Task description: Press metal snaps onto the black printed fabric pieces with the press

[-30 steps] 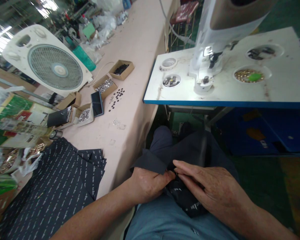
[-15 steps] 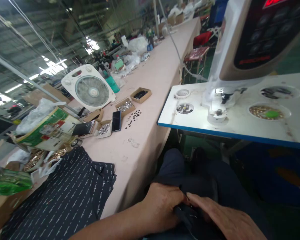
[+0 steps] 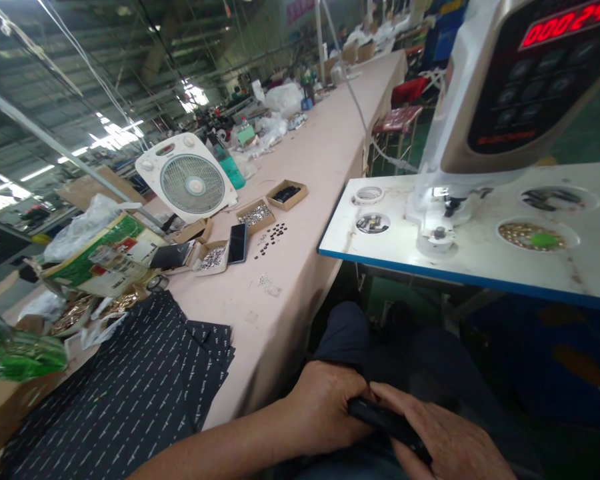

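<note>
My left hand [image 3: 327, 408] is curled closed and my right hand [image 3: 443, 430] is bent partly closed – both grip the dark, rolled-up cloth piece [image 3: 387, 421] between them. Left of them lie black fabric sheets with white dashed print [image 3: 130, 387]. Ahead to their right stands a white, blue-edged tabletop [image 3: 487, 259] – farther, ahead-left, a white plastic box fan [image 3: 193, 183].

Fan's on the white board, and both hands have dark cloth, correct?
Not the fan: the head view shows it standing on the long pink table, not the white board. The rest holds: left hand and right hand both have the dark cloth.
</note>
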